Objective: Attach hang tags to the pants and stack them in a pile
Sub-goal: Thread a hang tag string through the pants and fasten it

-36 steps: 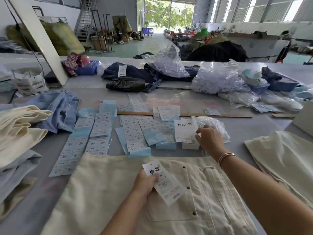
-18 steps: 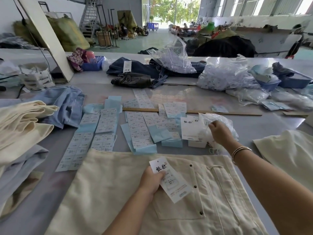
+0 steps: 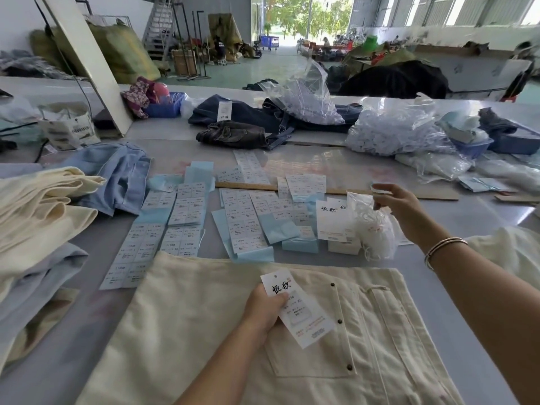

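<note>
1 hang tag (image 3: 295, 308) sits in my left hand (image 3: 264, 309), thumb pressed across its face and fingers curled under it, just as it was 1 second ago, low over the cream pants (image 3: 204, 331) spread flat in front of me. The tag lies tilted over the buttoned back pocket (image 3: 315, 340) of the pants.

My right hand (image 3: 400, 209) has changed more: a second ago it was down at the clear bag of white strings (image 3: 371, 226), and now it is lifted above the bag's top, fingers loosely bent. Whether a string is pinched between the fingertips I cannot tell; the plastic and the threads blur together there. A bangle (image 3: 441, 249) rings that wrist.

Beyond the waistband, sheets of size stickers (image 3: 245, 217) on blue backing lie fanned across the table (image 3: 64, 346), with a small stack of blank hang tags (image 3: 333, 220) touching the string bag. A wooden ruler (image 3: 432, 194) runs behind them, partly covered by the stickers and my right hand.

To my left, folded cream and blue pants (image 3: 38, 211) are piled at the table edge. Farther back lie dark jeans (image 3: 233, 135), 2 big clear bags of white fasteners (image 3: 391, 133), and blue baskets (image 3: 473, 147).
</note>
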`<state>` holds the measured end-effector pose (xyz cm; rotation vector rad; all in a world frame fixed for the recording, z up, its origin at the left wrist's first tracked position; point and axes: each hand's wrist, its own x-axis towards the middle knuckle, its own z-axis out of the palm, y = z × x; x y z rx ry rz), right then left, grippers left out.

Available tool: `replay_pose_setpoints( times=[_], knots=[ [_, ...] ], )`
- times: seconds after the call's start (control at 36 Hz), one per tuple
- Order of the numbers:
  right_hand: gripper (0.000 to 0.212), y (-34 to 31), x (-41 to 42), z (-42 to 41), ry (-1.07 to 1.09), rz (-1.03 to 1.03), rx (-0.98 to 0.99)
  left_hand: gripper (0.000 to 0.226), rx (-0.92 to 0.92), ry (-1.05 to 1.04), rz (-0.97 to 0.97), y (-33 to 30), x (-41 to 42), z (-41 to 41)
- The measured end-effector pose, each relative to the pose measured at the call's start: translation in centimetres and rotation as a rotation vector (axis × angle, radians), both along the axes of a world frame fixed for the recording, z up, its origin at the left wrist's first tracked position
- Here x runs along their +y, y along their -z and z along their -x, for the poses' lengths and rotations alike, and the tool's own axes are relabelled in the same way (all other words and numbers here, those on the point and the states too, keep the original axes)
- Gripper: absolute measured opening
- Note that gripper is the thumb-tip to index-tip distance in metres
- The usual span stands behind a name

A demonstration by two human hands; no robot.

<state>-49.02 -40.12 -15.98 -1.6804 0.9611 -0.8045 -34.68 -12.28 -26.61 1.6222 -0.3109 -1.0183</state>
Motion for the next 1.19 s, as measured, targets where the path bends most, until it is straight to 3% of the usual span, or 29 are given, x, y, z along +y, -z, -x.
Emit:
replay_pose_setpoints(
  times=[0.14, 0.28, 0.47, 0.53, 0.58, 0.67, 0.72, 0.86, 0.97, 1.08, 1.19],
  knots=[
    [0.022, -1.4, 0.8, 0.2, -0.073, -0.137, -0.166, 0.015, 0.001, 0.003, 0.002, -0.3, 0.1, 0.0],
    [0.027, -2.4, 1.2, 0.1, -0.114, -0.194, -0.14, 0.015, 0.035, -0.008, 0.006, -0.5, 0.2, 0.1],
    [0.029, -3.4, 0.7, 0.0, -0.137, -0.282, -0.273, 0.019, 0.023, 0.001, -0.001, -0.5, 0.2, 0.1],
    [0.025, -3.4, 0.4, -0.1, -0.097, -0.229, -0.208, 0.02, 0.023, 0.004, 0.002, -0.5, 0.2, 0.1],
    [0.027, -3.4, 0.3, -0.2, -0.049, -0.125, -0.02, 0.022, 0.016, 0.009, 0.004, -0.5, 0.2, 0.1],
    [0.049, -3.5, 0.1, -0.4, -0.064, -0.068, 0.153, 0.023, 0.011, 0.005, -0.001, -0.5, 0.2, 0.1],
    [0.055, -3.6, 0.0, -0.6, -0.074, -0.075, 0.132, 0.023, 0.017, 0.008, 0.003, -0.5, 0.3, 0.1],
    [0.047, -3.6, -0.1, -1.0, 0.002, 0.01, 0.086, 0.022, 0.004, 0.02, 0.005, -0.6, 0.3, 0.1],
    [0.046, -4.7, -0.2, -1.4, 0.01, -0.005, -0.164, 0.023, -0.013, 0.031, -0.001, -0.5, 0.3, 0.1],
    [0.042, -5.0, 0.4, -1.8, -0.024, -0.007, -0.123, 0.021, -0.033, 0.039, -0.007, -0.5, 0.4, 0.1],
    [0.039, -6.3, 0.4, -2.1, -0.033, -0.149, -0.475, 0.018, -0.036, 0.05, -0.012, -0.4, 0.4, 0.1]
  ],
)
